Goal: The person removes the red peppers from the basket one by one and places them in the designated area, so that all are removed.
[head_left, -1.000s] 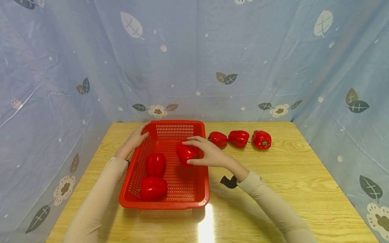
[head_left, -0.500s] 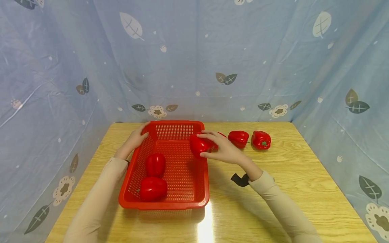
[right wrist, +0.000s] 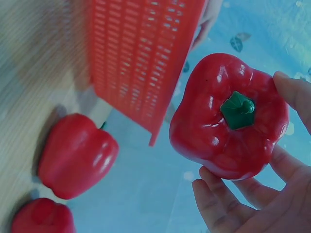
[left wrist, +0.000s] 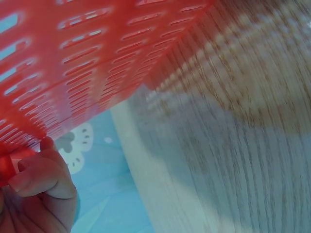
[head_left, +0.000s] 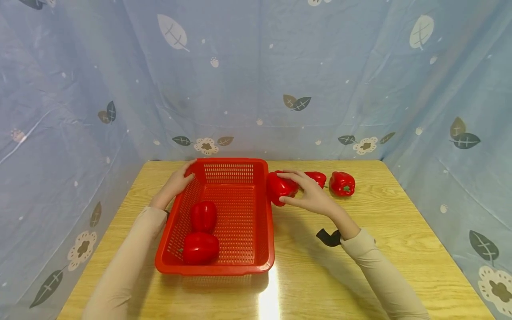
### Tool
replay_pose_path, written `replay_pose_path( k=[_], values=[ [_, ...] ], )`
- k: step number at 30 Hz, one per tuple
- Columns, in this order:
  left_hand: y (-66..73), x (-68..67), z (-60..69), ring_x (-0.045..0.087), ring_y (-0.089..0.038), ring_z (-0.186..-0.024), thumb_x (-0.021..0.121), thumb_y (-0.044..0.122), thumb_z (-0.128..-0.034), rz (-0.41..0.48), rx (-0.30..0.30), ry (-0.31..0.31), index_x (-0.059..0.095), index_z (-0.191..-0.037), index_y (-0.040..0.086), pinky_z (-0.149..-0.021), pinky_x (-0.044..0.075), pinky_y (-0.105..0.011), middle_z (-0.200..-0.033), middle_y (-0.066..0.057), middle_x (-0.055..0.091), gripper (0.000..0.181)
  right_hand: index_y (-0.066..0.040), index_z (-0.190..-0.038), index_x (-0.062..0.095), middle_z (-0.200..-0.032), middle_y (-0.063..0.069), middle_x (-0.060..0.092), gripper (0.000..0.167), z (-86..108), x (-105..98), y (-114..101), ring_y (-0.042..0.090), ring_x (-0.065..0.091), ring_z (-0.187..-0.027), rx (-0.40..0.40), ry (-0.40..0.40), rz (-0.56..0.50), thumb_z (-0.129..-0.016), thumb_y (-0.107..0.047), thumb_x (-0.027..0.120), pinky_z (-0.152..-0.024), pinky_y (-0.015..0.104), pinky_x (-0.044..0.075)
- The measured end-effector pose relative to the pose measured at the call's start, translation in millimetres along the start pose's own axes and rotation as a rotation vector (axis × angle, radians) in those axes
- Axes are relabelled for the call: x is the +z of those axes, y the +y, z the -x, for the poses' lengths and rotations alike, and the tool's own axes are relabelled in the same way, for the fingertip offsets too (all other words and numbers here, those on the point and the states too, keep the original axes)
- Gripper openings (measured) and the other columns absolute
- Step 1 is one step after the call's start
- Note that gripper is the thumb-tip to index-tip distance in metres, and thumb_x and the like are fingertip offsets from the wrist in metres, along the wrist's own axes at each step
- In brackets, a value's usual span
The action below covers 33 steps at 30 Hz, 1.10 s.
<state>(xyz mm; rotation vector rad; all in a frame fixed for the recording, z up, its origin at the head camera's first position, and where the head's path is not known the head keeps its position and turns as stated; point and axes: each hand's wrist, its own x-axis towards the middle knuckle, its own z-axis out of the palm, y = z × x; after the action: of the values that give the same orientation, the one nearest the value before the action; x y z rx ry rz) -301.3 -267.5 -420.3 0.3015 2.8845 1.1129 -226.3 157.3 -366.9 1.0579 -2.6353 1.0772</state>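
A red bell pepper with a green stem (right wrist: 194,131) is pinched between the thumb and fingers of my right hand (head_left: 312,194), just outside the right rim of the red basket (head_left: 269,222). In the right wrist view my right hand (right wrist: 272,194) holds it raised off the wooden surface. My left hand (head_left: 173,186) grips the basket's left rim near the back corner; the left wrist view shows my left hand (left wrist: 43,189) with fingers curled at the basket edge (left wrist: 87,63). Inside the basket lie two peppers, one (head_left: 204,216) behind the other (head_left: 201,248).
On the wooden table (head_left: 340,266), right of the basket, lie a partly covered pepper (head_left: 317,178) and another pepper (head_left: 342,184) with its stem facing forward. A patterned blue curtain (head_left: 240,80) stands behind the table and along both sides.
My right hand has carried its pepper rightward from above the basket's inside, over the right rim, to outside it. My left hand keeps its place on the rim.
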Motion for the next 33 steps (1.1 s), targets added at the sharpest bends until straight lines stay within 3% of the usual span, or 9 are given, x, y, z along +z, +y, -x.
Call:
replay_pose_path(
  k=[20, 33],
  values=[
    [0.4, -1.5, 0.3, 0.036, -0.045, -0.127, 0.042, 0.009, -0.0963, -0.002, 0.002, 0.005, 0.022, -0.148, 0.009, -0.104, 0.029, -0.058, -0.145, -0.027, 0.029, 0.055, -0.014, -0.132, 0.052, -0.137, 0.012, 0.044, 0.062, 32.8, -11.3, 29.7, 0.033, 0.046, -0.121, 0.117, 0.034, 0.0, -0.077, -0.032, 0.075, -0.091, 0.051, 0.046],
    [0.2, -0.3, -0.5, 0.037, -0.045, -0.126, 0.041, 0.012, -0.0965, -0.012, -0.002, -0.002, 0.021, -0.148, 0.011, -0.102, 0.03, -0.058, -0.146, -0.027, 0.028, 0.055, -0.015, -0.132, 0.05, -0.138, 0.016, 0.042, 0.061, 72.4, -14.0, 59.8, 0.038, 0.043, -0.122, 0.237, 0.03, 0.009, -0.079, -0.033, 0.073, -0.093, 0.059, 0.041]
  ],
)
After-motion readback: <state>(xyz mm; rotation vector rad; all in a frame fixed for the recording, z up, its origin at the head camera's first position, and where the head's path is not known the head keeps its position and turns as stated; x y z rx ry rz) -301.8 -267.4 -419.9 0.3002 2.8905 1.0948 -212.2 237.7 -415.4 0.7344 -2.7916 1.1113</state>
